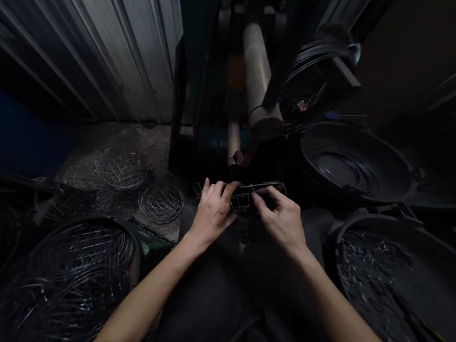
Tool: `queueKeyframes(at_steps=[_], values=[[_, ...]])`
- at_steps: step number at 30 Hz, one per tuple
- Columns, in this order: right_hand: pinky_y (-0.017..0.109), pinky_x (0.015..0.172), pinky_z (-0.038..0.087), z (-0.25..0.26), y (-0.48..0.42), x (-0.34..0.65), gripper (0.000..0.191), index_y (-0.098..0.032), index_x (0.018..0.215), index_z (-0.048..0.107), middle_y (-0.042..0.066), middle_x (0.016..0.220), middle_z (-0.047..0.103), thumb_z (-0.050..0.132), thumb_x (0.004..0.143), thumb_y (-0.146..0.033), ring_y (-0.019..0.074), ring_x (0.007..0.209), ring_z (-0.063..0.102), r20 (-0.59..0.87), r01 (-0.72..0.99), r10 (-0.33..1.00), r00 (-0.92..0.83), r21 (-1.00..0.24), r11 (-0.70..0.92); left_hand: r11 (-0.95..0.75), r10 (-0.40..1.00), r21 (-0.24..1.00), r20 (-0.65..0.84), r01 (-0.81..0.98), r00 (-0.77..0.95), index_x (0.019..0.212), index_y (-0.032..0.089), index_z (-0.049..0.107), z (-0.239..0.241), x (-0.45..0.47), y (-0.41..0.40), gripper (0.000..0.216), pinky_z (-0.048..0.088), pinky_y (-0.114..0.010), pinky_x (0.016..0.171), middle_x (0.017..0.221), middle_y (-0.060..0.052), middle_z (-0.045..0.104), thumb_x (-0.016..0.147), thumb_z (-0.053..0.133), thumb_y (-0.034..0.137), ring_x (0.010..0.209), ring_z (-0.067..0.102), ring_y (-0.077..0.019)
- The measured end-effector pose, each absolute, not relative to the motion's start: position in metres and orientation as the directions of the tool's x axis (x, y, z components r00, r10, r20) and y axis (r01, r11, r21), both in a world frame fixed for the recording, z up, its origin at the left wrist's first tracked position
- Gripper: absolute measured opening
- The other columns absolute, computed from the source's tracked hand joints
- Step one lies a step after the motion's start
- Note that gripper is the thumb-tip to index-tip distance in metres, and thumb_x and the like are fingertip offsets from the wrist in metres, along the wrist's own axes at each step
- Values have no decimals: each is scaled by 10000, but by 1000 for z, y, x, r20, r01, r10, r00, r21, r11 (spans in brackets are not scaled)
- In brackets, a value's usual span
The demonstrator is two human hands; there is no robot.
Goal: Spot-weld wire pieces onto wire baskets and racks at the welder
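Note:
Between my two hands is a round wire rack [241,198], seen nearly edge-on in front of the machine. My left hand [215,207] grips its left part, with the thumb and forefinger on the wires. At the right part, my right hand [281,214] is closed in a pinch against the rack; whether a small piece sits between those fingertips is hidden. Just beyond the rack stands the dark machine's lower metal rod [233,138], beside a thicker pale cylinder [257,69].
A basin heaped with round wire racks [82,261] stands at left; more wire racks [122,168] lie on the floor behind it. To the right are a black basin [378,143] with wire rings and another basin [436,277] holding small metal pieces. Corrugated metal wall [116,50] rises behind.

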State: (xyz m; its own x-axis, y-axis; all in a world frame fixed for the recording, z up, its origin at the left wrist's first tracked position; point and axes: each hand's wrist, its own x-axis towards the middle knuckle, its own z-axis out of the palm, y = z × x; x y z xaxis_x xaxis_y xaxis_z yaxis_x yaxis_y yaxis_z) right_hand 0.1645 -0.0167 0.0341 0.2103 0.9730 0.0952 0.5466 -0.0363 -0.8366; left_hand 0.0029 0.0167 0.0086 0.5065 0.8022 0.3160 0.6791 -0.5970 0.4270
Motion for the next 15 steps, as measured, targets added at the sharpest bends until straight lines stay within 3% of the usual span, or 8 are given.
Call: queueKeyframes(at_steps=[15], values=[[228, 603, 415, 19, 3, 159, 241, -182, 764, 588, -11, 673, 594, 536, 850, -401, 124, 605, 529, 262, 513, 947, 186, -848, 134, -621, 780, 423, 417, 660, 467, 1267, 198, 322, 0, -1, 37, 628, 229, -620, 1086, 1042, -46, 496, 716, 612, 113, 1001, 539, -223]])
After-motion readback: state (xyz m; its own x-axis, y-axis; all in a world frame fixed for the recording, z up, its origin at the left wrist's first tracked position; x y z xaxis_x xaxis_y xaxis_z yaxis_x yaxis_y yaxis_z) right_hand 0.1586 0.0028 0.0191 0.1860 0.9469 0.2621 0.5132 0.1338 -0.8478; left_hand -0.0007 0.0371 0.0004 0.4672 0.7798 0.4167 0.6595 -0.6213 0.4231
